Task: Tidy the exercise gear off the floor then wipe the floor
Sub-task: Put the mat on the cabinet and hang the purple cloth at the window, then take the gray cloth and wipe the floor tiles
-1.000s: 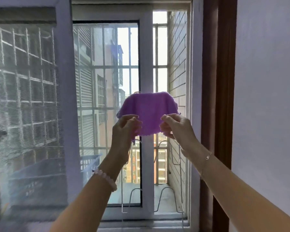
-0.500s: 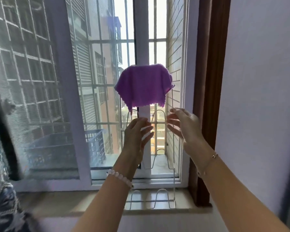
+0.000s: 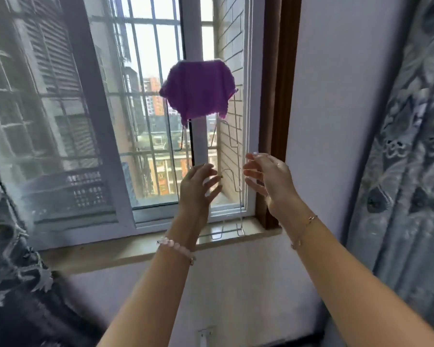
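**Cloth on Rack, Hands Free**

The purple cloth (image 3: 198,88) hangs draped over the top of the wire rack (image 3: 241,211). The rack stands on the stone sill (image 3: 110,251) against the window (image 3: 145,96). My left hand (image 3: 197,189) and right hand (image 3: 271,182) are raised below the cloth, fingers spread and loose, holding nothing. A pale wall (image 3: 336,121) runs beside the window. Patterned curtains (image 3: 411,171) hang at both edges.
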The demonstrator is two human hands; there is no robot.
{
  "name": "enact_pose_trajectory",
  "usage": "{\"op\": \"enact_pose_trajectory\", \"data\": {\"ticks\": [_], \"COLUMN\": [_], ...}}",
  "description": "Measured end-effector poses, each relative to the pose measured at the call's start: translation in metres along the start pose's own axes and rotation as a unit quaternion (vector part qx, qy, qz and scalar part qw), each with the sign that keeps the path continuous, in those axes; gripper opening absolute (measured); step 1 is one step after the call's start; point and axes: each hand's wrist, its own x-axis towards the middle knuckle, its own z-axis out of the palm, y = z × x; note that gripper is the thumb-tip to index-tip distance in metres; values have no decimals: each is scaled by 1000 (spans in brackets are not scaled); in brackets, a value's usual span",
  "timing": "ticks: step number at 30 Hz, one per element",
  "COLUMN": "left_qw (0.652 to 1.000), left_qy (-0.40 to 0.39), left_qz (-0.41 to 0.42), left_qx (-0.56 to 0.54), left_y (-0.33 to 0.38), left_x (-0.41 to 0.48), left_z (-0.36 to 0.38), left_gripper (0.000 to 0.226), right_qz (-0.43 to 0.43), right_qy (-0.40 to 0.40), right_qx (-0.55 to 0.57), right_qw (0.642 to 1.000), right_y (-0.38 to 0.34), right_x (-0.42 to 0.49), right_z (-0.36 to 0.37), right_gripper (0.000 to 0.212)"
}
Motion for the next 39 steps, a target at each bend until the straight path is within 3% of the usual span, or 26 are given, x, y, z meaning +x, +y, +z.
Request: {"op": "enact_pose_trajectory", "data": {"ticks": [18, 39], "left_qw": [995, 969], "left_qy": [-50, -141], "left_qz": [-86, -196], "left_qx": [17, 46], "left_y": [0, -27], "left_x": [-170, -475], "left_z": [-9, 24], "left_gripper": [10, 13], "right_qz": [18, 31], "right_qy": [123, 241], "right_qx": [-42, -36], "right_qw": [991, 969], "right_y": [0, -25], "right_x": [-187, -499], "right_z": [-40, -165], "right_gripper": [20, 24]}}
